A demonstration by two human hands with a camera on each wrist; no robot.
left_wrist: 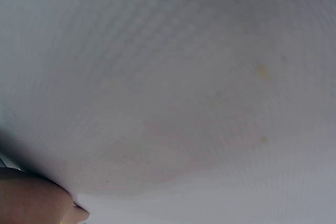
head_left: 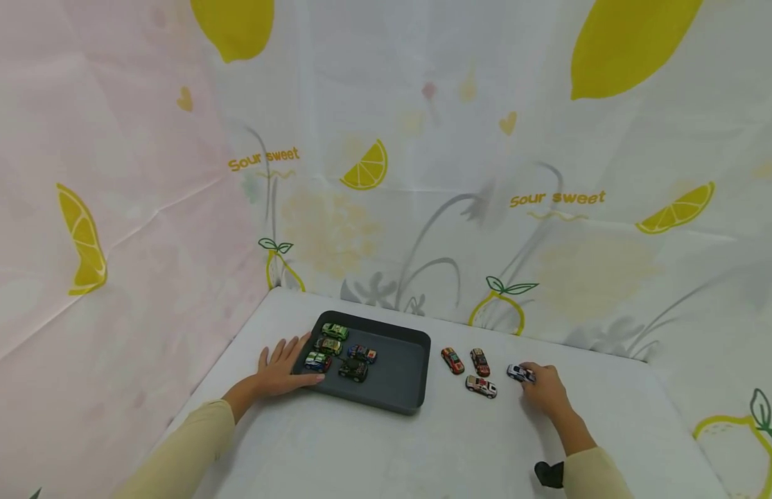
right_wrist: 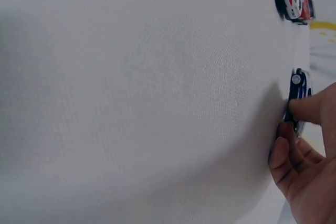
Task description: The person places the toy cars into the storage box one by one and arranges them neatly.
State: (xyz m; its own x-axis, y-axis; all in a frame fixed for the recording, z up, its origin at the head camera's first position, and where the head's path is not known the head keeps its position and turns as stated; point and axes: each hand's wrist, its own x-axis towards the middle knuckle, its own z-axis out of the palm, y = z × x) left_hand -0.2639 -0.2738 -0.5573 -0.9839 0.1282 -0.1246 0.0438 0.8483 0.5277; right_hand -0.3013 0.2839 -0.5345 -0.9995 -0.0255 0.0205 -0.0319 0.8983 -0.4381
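Note:
A white-and-blue toy car (head_left: 520, 373) is pinched between the thumb and fingers of my right hand (head_left: 546, 390), low over the table at the right. The right wrist view shows the same toy car (right_wrist: 297, 85) with the thumb on its side. At the left, my left hand (head_left: 280, 371) rests with spread fingers against the near left corner of a dark grey tray (head_left: 395, 367). Only a bit of the left hand (left_wrist: 34, 200) shows in the left wrist view. Inside the tray's left half sit several toy cars, among them a green one (head_left: 335, 331) and a black one (head_left: 353, 370).
Between the tray and my right hand lie a red-and-yellow car (head_left: 452, 360), a dark car with orange marks (head_left: 479, 362) and a white-and-red car (head_left: 481, 386). A lemon-print cloth (head_left: 423, 229) hangs behind the white table (head_left: 386, 450). A black heart shape (head_left: 549, 475) is by the right sleeve.

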